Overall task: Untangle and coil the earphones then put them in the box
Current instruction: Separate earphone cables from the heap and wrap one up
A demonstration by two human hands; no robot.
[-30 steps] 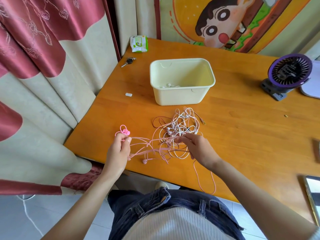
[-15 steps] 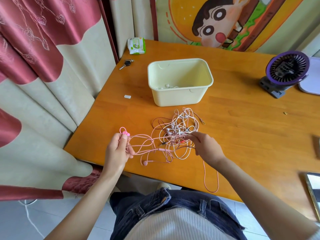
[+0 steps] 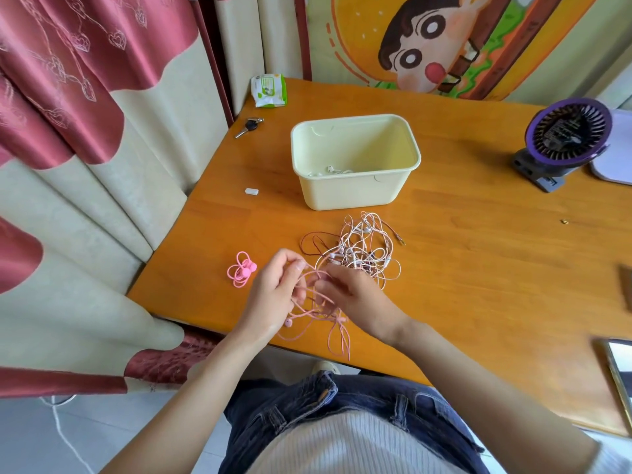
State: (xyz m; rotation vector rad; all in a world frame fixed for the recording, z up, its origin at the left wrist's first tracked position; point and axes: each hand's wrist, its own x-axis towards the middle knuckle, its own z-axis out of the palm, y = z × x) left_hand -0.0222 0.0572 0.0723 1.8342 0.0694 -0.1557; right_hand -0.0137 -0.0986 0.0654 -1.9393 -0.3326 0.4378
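Near desk point(image 3: 478, 268) edge: left hand point(image 3: 273, 295) pinching pink earphone cable point(image 3: 307, 316); right hand point(image 3: 355, 295) curled round same cable beside tangle point(image 3: 362, 251). Cable loop reaching edge. Pink coil point(image 3: 241, 270) left. Box point(image 3: 345, 193) behind tangle; open desk rightward.

Left hand's point(image 3: 273, 299) grip off pink coil point(image 3: 240, 270), now on pink cable point(image 3: 340, 319)
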